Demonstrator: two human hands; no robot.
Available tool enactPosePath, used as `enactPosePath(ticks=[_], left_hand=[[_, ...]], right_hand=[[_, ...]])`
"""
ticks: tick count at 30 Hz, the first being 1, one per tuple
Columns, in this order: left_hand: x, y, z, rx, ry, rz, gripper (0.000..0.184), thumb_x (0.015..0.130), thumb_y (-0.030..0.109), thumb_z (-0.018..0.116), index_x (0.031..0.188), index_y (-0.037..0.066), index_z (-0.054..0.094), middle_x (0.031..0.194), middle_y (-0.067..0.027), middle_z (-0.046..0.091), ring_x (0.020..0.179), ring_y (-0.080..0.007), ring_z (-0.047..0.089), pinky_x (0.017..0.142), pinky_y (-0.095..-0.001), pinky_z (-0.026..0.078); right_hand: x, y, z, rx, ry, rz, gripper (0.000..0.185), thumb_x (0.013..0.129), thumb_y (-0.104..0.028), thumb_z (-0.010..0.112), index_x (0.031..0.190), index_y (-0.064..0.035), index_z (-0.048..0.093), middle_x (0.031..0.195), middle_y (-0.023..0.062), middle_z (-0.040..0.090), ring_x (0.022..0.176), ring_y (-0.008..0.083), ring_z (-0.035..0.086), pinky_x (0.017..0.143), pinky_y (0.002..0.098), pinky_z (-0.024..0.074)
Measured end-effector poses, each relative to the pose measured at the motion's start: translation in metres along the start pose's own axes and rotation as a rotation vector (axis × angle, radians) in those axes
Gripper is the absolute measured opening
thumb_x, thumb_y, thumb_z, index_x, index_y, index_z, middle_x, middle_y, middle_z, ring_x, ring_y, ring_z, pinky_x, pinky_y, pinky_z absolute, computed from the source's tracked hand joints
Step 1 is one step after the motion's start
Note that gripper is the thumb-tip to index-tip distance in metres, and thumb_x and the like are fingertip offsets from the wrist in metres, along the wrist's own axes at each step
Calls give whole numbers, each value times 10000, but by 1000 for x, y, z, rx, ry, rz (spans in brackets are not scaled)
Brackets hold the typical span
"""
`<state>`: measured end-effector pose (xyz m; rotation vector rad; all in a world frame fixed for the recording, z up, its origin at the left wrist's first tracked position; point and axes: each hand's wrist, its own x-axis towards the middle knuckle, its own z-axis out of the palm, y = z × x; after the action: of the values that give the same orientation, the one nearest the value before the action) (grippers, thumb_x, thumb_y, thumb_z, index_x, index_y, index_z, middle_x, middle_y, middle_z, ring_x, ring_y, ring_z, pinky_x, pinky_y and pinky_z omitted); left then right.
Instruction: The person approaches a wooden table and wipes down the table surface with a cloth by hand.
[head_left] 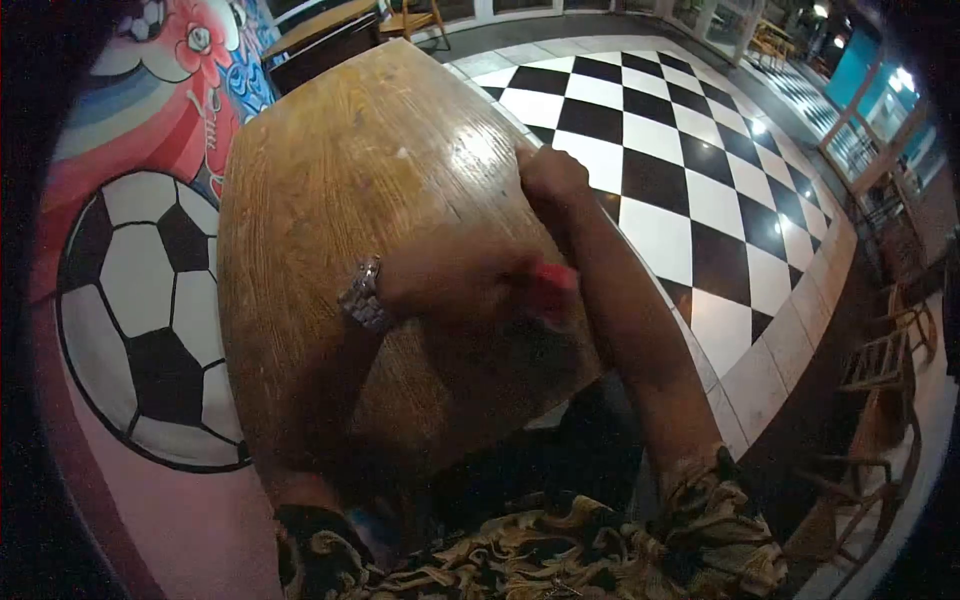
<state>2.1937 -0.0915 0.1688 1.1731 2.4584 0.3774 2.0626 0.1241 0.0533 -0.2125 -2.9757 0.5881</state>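
Observation:
A wooden table (330, 190) with a glossy grain fills the middle of the view. Across its near part reaches my left hand (465, 272), blurred by motion, with a silver watch (367, 293) on the wrist. It is closed on a red cloth (556, 280), which lies low over the tabletop near the right edge; the fingers are smeared. Farther up, my right hand (556, 176) is closed around the table's right edge, its arm stretched along that side.
A painted wall with a soccer ball (145, 300) stands along the table's left side. Checkered floor (655, 170) lies to the right. Wooden chairs (880, 370) are at the far right, and a dark wooden cabinet (320, 45) is beyond the table's far end.

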Motion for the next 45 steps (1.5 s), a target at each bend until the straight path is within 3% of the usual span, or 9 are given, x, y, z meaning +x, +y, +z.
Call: enactPosePath(ticks=[2, 3, 5, 12, 15, 21, 30, 40, 45], left_hand=[[1, 31, -3, -84, 153, 367, 561, 1067, 357, 686, 1504, 34, 545, 1307, -195, 722, 1160, -296, 738, 974, -453, 596], [1, 42, 0, -86, 162, 364, 561, 1067, 357, 686, 1504, 34, 545, 1307, -195, 722, 1160, -296, 738, 974, -453, 596], [-4, 58, 5, -1001, 145, 445, 533, 1098, 322, 652, 1524, 30, 518, 1300, -159, 717, 1115, -221, 728, 938, -385, 604], [-52, 112, -12, -1609, 24, 583, 609, 1085, 344, 687, 1532, -14, 479, 1246, -125, 709, 1060, -190, 706, 904, -356, 606], [-80, 125, -19, -1291, 149, 537, 719, 1033, 383, 757, 1527, -36, 445, 1255, -134, 724, 1044, -196, 719, 891, -369, 617], [-96, 86, -27, -848, 365, 406, 618, 1041, 392, 729, 1462, -4, 510, 1224, -146, 732, 1025, -234, 730, 890, -396, 618], [-96, 27, -13, -468, 527, 230, 483, 1054, 405, 687, 1365, 45, 608, 1178, -165, 744, 995, -289, 747, 889, -436, 619], [-63, 49, 2, -119, 556, 262, 382, 1067, 420, 640, 1258, 98, 717, 1126, -185, 758, 962, -351, 765, 888, -480, 620], [-49, 37, -21, 175, 725, 154, 363, 1074, 427, 617, 1204, 125, 771, 1100, -195, 765, 945, -382, 774, 888, -503, 621]], right_hand=[[-14, -8, -14, 6, -31, 40, 643, 1148, -516, 394, 1257, 25, 724, 1175, 262, 774, 1123, 417, 759, 966, 534, 588], [-27, -13, -21, -16, -46, 26, 640, 1138, -531, 423, 1325, 24, 680, 1202, 267, 765, 1140, 420, 754, 967, 531, 590], [-38, -21, -28, -43, -66, 9, 655, 1127, -546, 453, 1394, 23, 637, 1229, 272, 756, 1158, 423, 748, 967, 528, 593], [-34, -20, -18, -54, -41, -42, 641, 1124, -533, 466, 1399, 22, 629, 1228, 281, 751, 1157, 423, 748, 966, 529, 595], [-35, -14, -14, -61, -30, -55, 635, 1122, -528, 472, 1401, 22, 626, 1227, 284, 749, 1156, 423, 749, 966, 530, 595], [-40, -12, -14, -64, -9, -89, 624, 1119, -517, 483, 1406, 21, 619, 1225, 291, 745, 1155, 423, 749, 965, 530, 597], [-42, -7, -16, -51, 20, -122, 609, 1115, -500, 500, 1413, 19, 609, 1223, 302, 738, 1154, 424, 749, 964, 532, 599], [-39, -8, -18, -55, 30, -148, 594, 1109, -482, 518, 1421, 18, 598, 1221, 314, 731, 1152, 424, 749, 963, 533, 601], [-40, -20, -19, -59, 28, -164, 587, 1107, -473, 528, 1424, 17, 593, 1220, 321, 728, 1151, 424, 749, 962, 534, 602]])
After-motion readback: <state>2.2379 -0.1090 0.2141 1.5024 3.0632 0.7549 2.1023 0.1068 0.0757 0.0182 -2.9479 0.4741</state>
